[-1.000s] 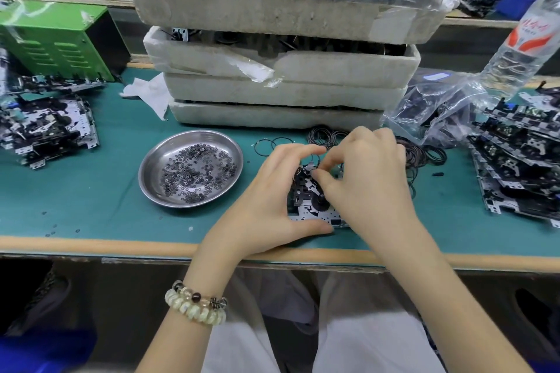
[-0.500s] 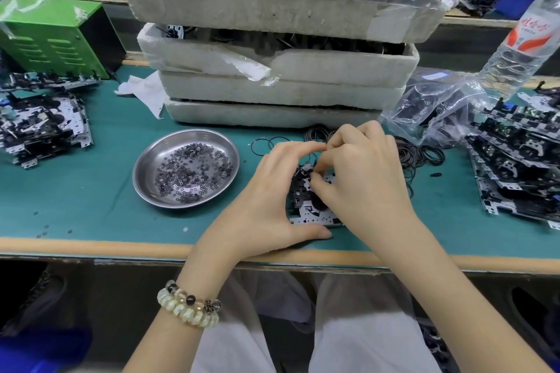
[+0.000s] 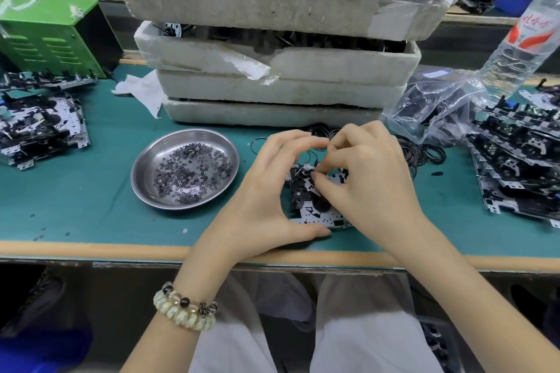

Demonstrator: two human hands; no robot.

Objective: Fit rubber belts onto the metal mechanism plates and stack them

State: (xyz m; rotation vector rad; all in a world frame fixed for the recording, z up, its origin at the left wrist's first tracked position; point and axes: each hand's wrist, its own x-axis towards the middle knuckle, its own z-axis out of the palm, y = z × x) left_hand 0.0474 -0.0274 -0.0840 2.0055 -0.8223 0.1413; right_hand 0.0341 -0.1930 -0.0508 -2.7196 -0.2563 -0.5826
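Our left grip (image 3: pixel 266 191) clasps the mechanism plate (image 3: pixel 306 212), thumb at its near edge, fingers curled over the far one. Our right grip (image 3: pixel 369 179) pinches a thin rubber belt (image 3: pixel 308 157) at the plate's top. The plate lies on the desk (image 3: pixel 75 191) near its front edge, between a steel dish (image 3: pixel 142 182) of washers and loose belts (image 3: pixel 424 154), with stacked plates (image 3: pixel 521 172) at the far right.

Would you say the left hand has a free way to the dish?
Probably yes: the dish lies just left of the left hand, only bare mat between, though that hand holds the plate.
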